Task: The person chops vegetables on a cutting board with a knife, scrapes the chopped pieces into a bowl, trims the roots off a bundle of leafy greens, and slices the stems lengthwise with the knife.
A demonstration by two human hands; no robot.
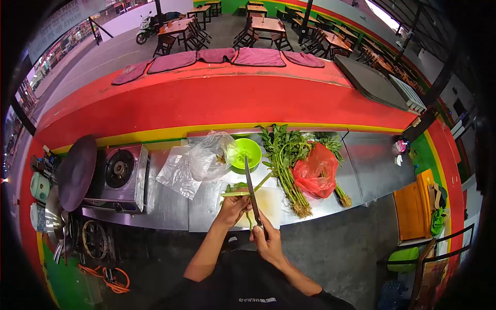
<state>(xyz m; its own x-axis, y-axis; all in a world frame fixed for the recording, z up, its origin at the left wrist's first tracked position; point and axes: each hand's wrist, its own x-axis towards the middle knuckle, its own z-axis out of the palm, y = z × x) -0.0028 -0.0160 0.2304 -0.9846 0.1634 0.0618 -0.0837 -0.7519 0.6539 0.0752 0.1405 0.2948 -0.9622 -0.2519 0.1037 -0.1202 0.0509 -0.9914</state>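
My left hand (234,208) is closed around a pale green vegetable stalk (233,194) above the white cutting board (275,207). In my right hand (268,244) is a long kitchen knife (251,185), its blade pointing up and away from me, crossing close to the stalk. Whether the edge touches the stalk I cannot tell. Just beyond the board sits a bright green bowl (253,150) with light green bits inside. Leafy greens with long stems and roots (285,175) lie to the right, beside a red plastic bag (316,173).
Clear plastic bags (209,155) lie left of the bowl on the steel counter (168,206). Farther left stands a gas stove (120,173) with a large dark wok-like pan (77,173) beside it. A red wall ledge (232,98) carrying pink cloths (258,57) rises behind the counter.
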